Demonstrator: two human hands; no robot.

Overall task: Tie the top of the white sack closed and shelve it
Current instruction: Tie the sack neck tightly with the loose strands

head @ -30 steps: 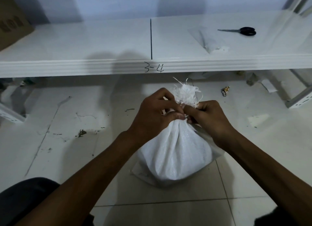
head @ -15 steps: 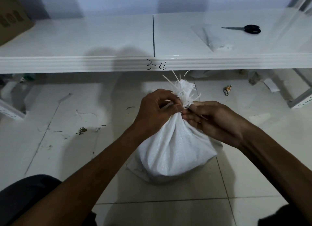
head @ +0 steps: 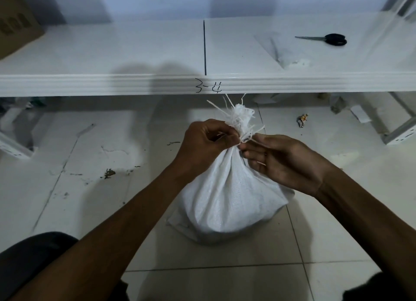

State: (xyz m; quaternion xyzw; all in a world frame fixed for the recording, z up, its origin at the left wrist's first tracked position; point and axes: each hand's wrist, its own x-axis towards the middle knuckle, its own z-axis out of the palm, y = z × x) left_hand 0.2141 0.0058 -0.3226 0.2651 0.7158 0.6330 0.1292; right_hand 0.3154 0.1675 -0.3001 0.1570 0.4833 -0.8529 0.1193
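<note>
Head view: white shelf [head: 112, 53] runs across top, "3-4" written on its front edge. White sack [head: 227, 201] sits upright on the tiled floor [head: 90, 199] just in front of shelf, neck gathered, frayed strands sticking up. Left hand [head: 202, 143] clenched on the neck from the left, fingers pinching strands. Right hand [head: 286, 161] at neck's right side, fingers loose and half open, fingertips touching the gather w/ thin strands across them. Scissors [head: 326, 39] on shelf, far right.
</note>
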